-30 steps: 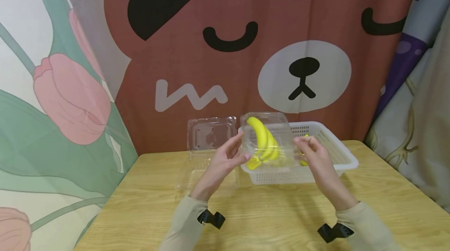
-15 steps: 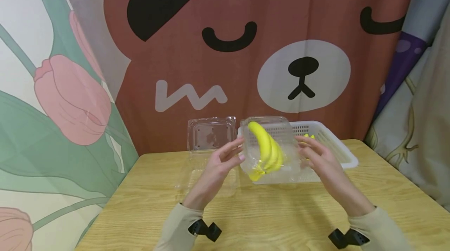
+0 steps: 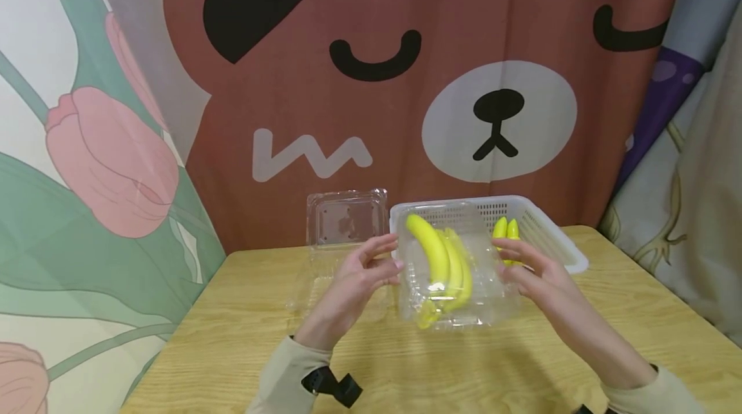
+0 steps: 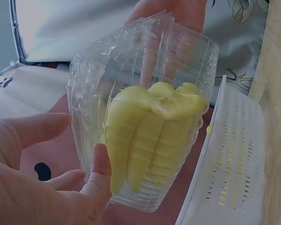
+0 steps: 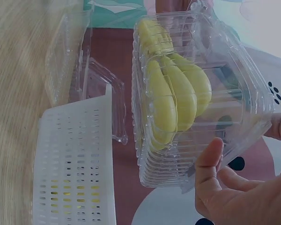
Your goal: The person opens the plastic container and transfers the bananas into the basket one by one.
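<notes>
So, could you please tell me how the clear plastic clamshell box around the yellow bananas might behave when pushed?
The clear plastic clamshell box probably flexes, as its ribbed walls look thin. Its glossy surface may be slippery. The yellow bananas could slide inside, since they leave space beside them.

One left hand (image 3: pixel 353 282), one right hand (image 3: pixel 545 285), two clear containers (image 3: pixel 489 291), one banana bunch (image 3: pixel 437 258), two yellow tips (image 3: pixel 513 230) in one white basket (image 3: pixel 570 258) and one table (image 3: pixel 429 369) are appearing

Tilted and held aloft, the clear ridged plastic box (image 3: pixel 485 282) encloses a bunch of yellow bananas (image 3: pixel 438 259).
</notes>
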A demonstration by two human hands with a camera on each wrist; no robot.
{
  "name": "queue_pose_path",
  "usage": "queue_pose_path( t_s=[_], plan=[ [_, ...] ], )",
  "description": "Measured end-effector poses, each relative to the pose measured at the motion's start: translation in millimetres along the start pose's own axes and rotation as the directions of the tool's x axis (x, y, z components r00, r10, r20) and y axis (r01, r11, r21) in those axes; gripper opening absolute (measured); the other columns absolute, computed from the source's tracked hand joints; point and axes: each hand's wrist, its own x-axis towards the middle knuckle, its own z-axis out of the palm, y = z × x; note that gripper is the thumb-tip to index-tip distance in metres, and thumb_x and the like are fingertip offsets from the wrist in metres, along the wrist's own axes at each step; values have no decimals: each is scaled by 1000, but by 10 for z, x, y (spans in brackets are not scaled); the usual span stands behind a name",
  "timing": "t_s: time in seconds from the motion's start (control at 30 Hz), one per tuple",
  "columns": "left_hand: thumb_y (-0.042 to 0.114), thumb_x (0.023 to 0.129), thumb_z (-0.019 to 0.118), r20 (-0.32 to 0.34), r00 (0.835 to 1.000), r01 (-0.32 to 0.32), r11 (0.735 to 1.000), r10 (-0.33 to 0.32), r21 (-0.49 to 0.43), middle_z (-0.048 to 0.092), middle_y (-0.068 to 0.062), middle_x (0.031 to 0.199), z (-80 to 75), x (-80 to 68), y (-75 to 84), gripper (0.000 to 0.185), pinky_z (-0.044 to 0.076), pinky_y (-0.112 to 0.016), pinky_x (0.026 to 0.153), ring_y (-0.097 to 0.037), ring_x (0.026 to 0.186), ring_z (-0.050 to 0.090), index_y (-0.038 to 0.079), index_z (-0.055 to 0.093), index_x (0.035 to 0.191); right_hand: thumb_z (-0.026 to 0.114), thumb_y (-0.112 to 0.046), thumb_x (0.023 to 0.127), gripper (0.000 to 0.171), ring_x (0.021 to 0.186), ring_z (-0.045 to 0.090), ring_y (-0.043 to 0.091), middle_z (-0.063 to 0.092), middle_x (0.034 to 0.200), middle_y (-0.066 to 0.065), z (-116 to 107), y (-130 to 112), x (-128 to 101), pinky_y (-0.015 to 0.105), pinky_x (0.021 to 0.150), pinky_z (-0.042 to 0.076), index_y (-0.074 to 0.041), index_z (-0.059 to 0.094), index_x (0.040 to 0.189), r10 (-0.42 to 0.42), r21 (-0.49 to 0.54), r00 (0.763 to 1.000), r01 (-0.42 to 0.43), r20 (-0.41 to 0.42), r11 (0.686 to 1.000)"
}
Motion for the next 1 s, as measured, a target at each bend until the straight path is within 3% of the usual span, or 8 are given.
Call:
queue_pose_path(
  t_s=[0.27, 0.37, 0.5, 0.7, 0.8, 0.93, 1.0],
  plan=[
    [10, 86, 74, 19, 998, 61, 998, -62, 5, 40, -18, 138, 67, -151, 11, 69, 52, -39, 88, -25, 95, 60, 10, 43, 147, 53, -30, 102, 42, 106, 54, 21, 44, 137, 16, 0, 15, -156, 38, 75, 49, -12, 45, 139, 88, 30, 996, -88, 21, 996],
    [10, 85, 75, 56, 996, 74, 997, -75, 10, 39, -18, 136, 110, -211, 7, 73, 51, -41, 90, -23, 84, 62, 13, 40, 149, 54, -31, 101, 41, 92, 57, 21, 46, 129, 16, 7, 27, -201, 36, 67, 51, -11, 45, 135, 116, 40, 993, -117, 10, 992],
    [10, 84, 75, 107, 990, 92, 996, -93, 13, 38, -17, 133, 167, -281, -4, 77, 50, -44, 91, -23, 77, 65, 16, 36, 150, 55, -31, 101, 47, 70, 55, 22, 47, 116, 15, -4, 31, -250, 37, 61, 51, -12, 39, 141, 185, 61, 982, -187, 30, 981],
    [9, 83, 74, 160, 980, 121, 993, -120, 5, 39, -16, 129, 238, -389, -49, 79, 51, -44, 90, -25, 74, 66, 17, 33, 151, 54, -40, 101, 64, 80, 54, 24, 48, 112, 14, -54, 43, -354, 39, 64, 50, -18, 25, 154, 308, 3, 947, -309, 95, 951],
    [7, 83, 75, 179, 976, 131, 991, -127, -7, 38, -17, 128, 261, -429, -81, 81, 54, -45, 86, -24, 74, 65, 17, 32, 152, 53, -32, 102, 61, 77, 54, 21, 47, 112, 14, -67, 118, -403, 38, 57, 52, -18, 26, 154, 266, 11, 958, -269, 109, 963],
    [8, 83, 76, 188, 969, 156, 988, -157, 19, 38, -16, 129, 267, -464, -128, 82, 51, -42, 89, -25, 72, 66, 19, 32, 151, 51, -21, 103, 47, 68, 53, 16, 46, 107, 11, -75, 258, -448, 36, 49, 52, -37, 37, 145, 186, 59, 971, -197, 151, 979],
    [8, 82, 76, 189, 967, 169, 985, -172, 33, 37, -16, 128, 263, -471, -158, 82, 51, -42, 89, -26, 71, 66, 19, 32, 151, 52, -21, 103, 42, 70, 52, 14, 46, 105, 8, -72, 319, -459, 35, 49, 52, -46, 42, 136, 184, 64, 969, -197, 167, 978]
  ],
)
